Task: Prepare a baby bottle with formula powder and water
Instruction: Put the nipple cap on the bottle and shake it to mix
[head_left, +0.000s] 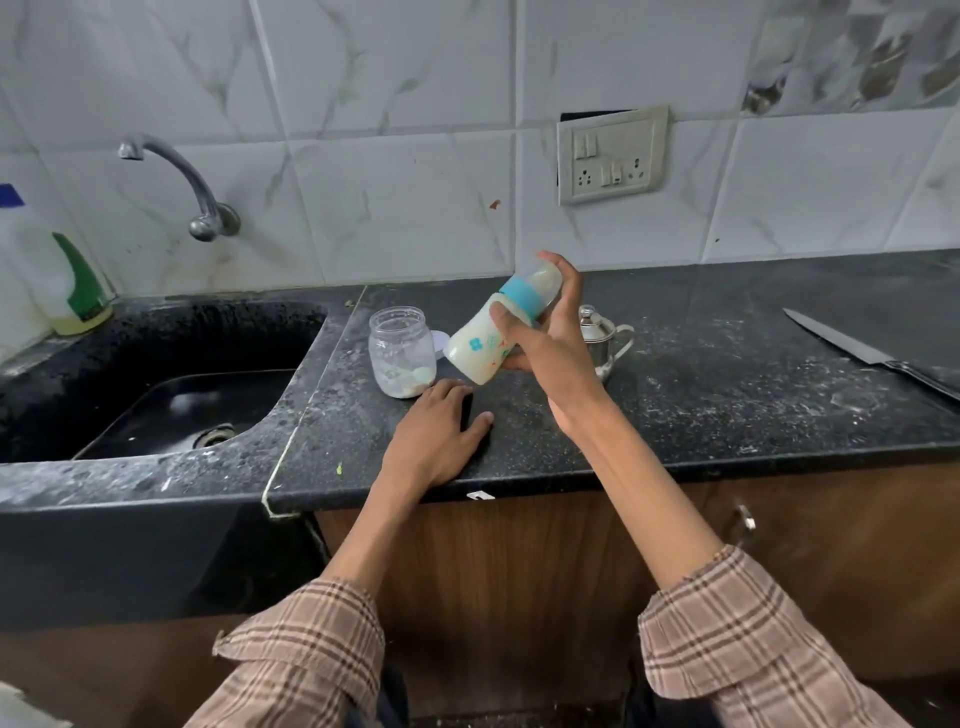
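My right hand (550, 343) grips a baby bottle (480, 351) above the dark counter. The bottle is tilted, its base low to the left and its capped top high to the right. It holds milky white liquid and has a teal collar ring under a clear cap. My left hand (439, 434) rests flat on the counter (675, 415) just below the bottle, fingers spread. A clear glass jar (401, 351) with a little white powder at the bottom stands open to the left of the bottle. A small steel jug (602, 338) with a lid sits behind my right hand.
A black sink (171, 395) lies at the left under a wall tap (176, 182). A soap bottle (57, 280) stands at the sink's far left corner. A long knife (872, 358) lies at the right on the counter. White powder dusts the counter top.
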